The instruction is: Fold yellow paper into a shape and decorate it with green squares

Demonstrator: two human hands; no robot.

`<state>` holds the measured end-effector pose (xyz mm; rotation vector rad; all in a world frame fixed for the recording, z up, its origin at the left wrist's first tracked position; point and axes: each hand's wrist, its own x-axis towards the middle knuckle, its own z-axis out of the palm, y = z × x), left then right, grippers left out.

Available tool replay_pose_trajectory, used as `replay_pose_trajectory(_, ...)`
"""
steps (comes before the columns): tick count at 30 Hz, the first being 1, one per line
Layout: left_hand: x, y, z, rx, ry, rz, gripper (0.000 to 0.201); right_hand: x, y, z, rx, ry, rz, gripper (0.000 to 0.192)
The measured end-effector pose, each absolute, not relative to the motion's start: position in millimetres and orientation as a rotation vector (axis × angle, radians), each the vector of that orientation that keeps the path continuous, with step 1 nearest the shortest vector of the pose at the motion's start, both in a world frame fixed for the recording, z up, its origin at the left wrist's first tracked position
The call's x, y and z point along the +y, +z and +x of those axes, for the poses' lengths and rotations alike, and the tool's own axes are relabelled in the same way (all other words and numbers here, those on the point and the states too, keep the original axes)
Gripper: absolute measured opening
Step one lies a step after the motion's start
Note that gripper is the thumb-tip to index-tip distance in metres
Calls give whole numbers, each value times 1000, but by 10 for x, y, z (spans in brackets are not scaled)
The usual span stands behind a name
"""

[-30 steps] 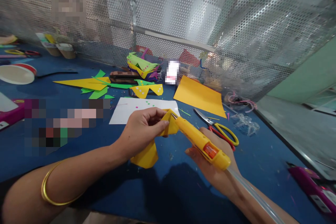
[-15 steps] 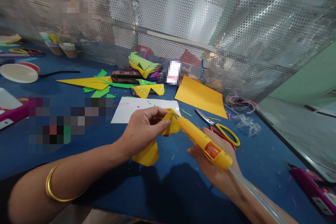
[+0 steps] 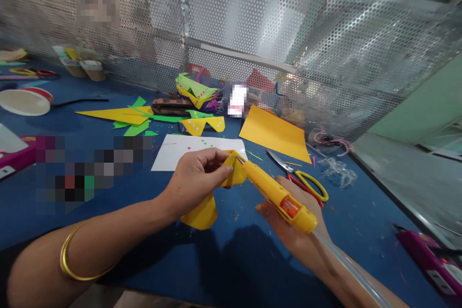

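Head view: left hand [image 3: 197, 178] pinches the folded yellow paper [image 3: 209, 202] above the blue table [image 3: 119, 231], right hand [image 3: 292, 224] grips the glue gun [image 3: 277, 197], nozzle at the fold. Gluing step, it seems; next needs steady pressure on the seam.

Two hands were at work, the left hand [image 3: 195, 178] and the right hand [image 3: 292, 226], with one yellow glue gun [image 3: 277, 195] between them. One pair of scissors [image 3: 301, 180] lay near, beside one orange sheet [image 3: 274, 132] and one white sheet [image 3: 187, 149]. Two paper cups [image 3: 86, 68] stood far left, and one white bowl [image 3: 23, 101]
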<state>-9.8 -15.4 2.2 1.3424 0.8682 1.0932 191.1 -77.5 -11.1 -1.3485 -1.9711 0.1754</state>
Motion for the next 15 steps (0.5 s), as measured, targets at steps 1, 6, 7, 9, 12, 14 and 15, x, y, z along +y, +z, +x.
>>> replay_pose_trajectory(1, -152, 24, -96, 868, 1094, 1342, 13, -774, -113, 1911, -1968, 180, -1347, 36)
replay_pose_trajectory(6, -145, 25, -89, 876, 1092, 1342, 13, -770, -121, 1914, -1958, 209, -1348, 37)
replay_pose_trajectory(7, -144, 26, -90, 878, 1088, 1342, 14, -769, -121, 1914, -1958, 207, -1345, 37)
replay_pose_trajectory(9, -146, 31, -92, 879, 1083, 1343, 14, -769, -119, 1912, -1955, 210, -1338, 37)
replay_pose_trajectory(12, -155, 41, -96, 885, 1085, 1349, 14, -775, -110, 1906, -1949, 233, -1337, 36)
replay_pose_trajectory(14, -163, 46, -99, 892, 1086, 1352, 14, -780, -102, 1902, -1947, 250, -1345, 35)
replay_pose_trajectory(15, -166, 48, -100, 895, 1086, 1355, 14, -781, -99, 1900, -1949, 253, -1350, 35)
